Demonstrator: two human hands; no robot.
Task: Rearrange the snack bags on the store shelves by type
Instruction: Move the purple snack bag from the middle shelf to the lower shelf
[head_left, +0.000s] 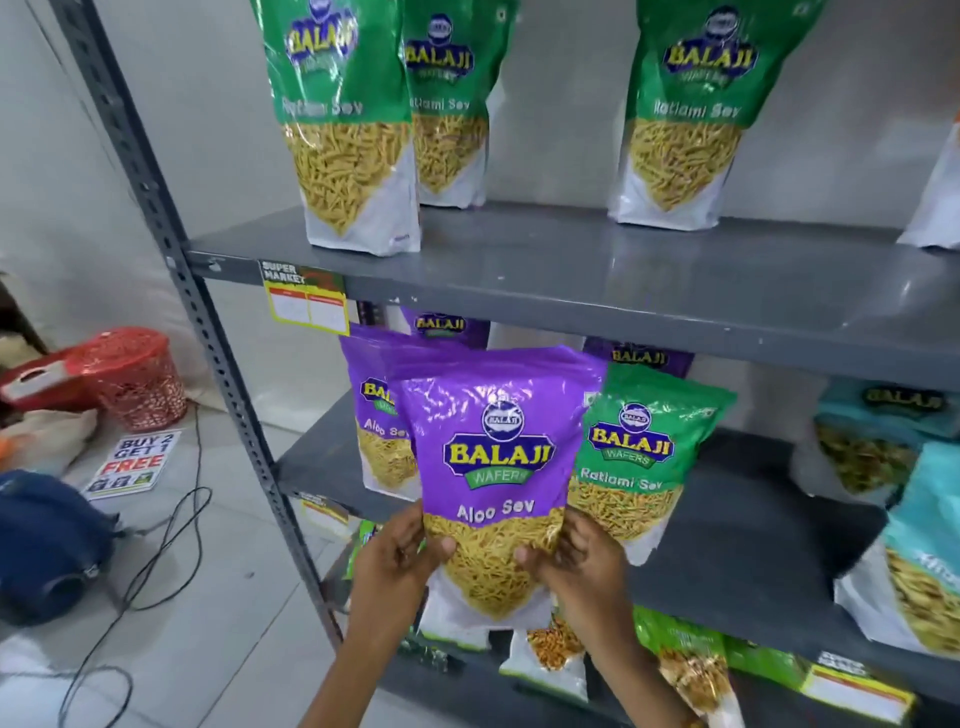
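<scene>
At frame centre: purple Aloo Sev bag held upright before the middle shelf.
Clamped at lower edges by left hand and right hand; green Ratlami Sev bag just behind.

I see the widest open stretch on the top shelf, between the second green Ratlami Sev bag and the third one, with bare board in front of all of them. On the middle shelf my way in is blocked at the left by the purple Aloo Sev bag held in front of another purple bag and a green bag. Right of that green bag I find bare dark board running back, hemmed by the teal bags at the right edge and capped by the top shelf's front lip.
</scene>
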